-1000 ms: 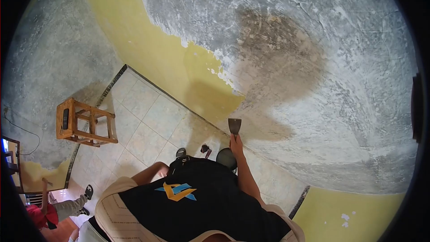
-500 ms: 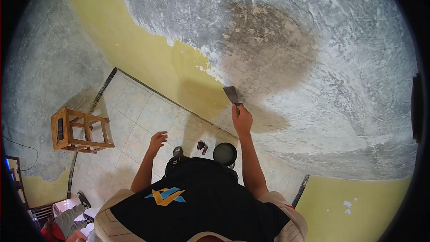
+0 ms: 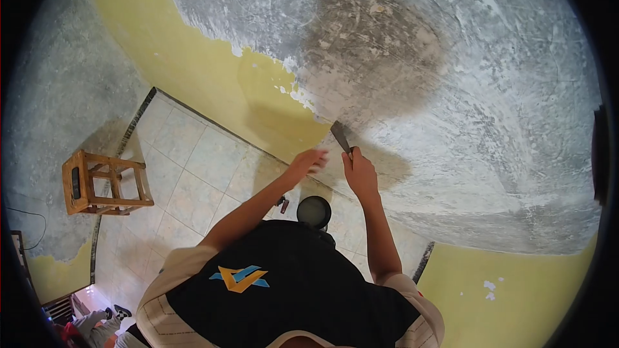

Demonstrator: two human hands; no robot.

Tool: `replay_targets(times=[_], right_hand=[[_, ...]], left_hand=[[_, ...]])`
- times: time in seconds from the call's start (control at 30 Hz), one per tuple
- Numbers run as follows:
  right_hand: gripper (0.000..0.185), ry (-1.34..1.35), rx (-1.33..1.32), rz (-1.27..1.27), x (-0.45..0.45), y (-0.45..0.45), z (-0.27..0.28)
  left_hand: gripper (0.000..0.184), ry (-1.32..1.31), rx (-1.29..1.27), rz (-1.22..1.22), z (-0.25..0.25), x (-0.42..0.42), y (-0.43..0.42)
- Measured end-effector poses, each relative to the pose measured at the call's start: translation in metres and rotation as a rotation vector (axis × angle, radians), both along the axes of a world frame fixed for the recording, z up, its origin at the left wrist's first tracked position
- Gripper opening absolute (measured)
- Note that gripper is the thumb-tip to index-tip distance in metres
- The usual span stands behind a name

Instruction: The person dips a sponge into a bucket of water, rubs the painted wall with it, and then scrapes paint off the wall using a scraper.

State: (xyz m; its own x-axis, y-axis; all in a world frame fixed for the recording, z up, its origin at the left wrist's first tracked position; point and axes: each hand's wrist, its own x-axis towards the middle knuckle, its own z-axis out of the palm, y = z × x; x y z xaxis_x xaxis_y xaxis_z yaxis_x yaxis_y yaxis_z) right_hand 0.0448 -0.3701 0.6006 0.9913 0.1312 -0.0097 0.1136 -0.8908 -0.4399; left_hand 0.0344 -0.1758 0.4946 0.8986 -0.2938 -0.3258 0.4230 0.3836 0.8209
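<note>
My right hand (image 3: 360, 173) is closed around the handle of a paint scraper (image 3: 339, 134). The scraper's flat blade meets the wall where the yellow paint (image 3: 277, 100) borders the bare grey plaster (image 3: 503, 103). My left hand (image 3: 309, 162) is a little to the left and below the blade, slightly blurred, with its fingers loosely stretched toward the scraper and nothing seen in them. Ragged white flakes (image 3: 298, 92) line the paint edge just above the blade. A dark damp-looking patch (image 3: 367, 45) covers the plaster higher up.
On the tiled floor (image 3: 193, 148) below me stands a round dark container (image 3: 314, 211), with a small dark reddish object (image 3: 283, 204) beside it. A wooden stool (image 3: 106, 183) is at the left, near the other wall. Another person's legs (image 3: 103, 332) show at lower left.
My left hand has risen to the right, from over the floor toward the scraper. My right hand has shifted slightly right and down, and the scraper blade is now turned more edge-on.
</note>
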Motion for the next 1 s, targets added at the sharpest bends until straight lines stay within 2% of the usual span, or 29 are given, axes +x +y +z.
replay_targets(times=[0.1,0.13,0.2,0.37,0.53,0.8,1.0], right_hand=[[0.029,0.072,0.165,0.063,-0.001,-0.006,0.001],[0.032,0.108,0.249,0.105,0.000,-0.008,0.004],[0.032,0.086,0.224,0.121,-0.001,-0.015,0.012],[0.030,0.040,0.196,0.126,-0.005,-0.020,0.023],[0.035,0.021,0.008,0.062,-0.006,-0.015,0.022],[0.037,-0.032,-0.037,-0.007,-0.013,0.002,0.021],[0.041,0.012,-0.082,-0.031,-0.011,0.013,0.029]], left_hand=[[0.057,0.155,-0.270,0.016,0.030,0.046,-0.047],[0.057,0.151,-0.277,0.014,0.031,0.048,-0.054],[0.055,0.256,-0.427,0.024,0.031,0.049,-0.063],[0.056,0.279,-0.492,0.012,0.026,0.050,-0.075],[0.058,0.287,-0.619,0.031,0.022,0.048,-0.082],[0.049,0.232,-0.797,0.260,0.017,0.055,-0.102],[0.046,0.195,-0.840,0.177,0.016,0.054,-0.097]])
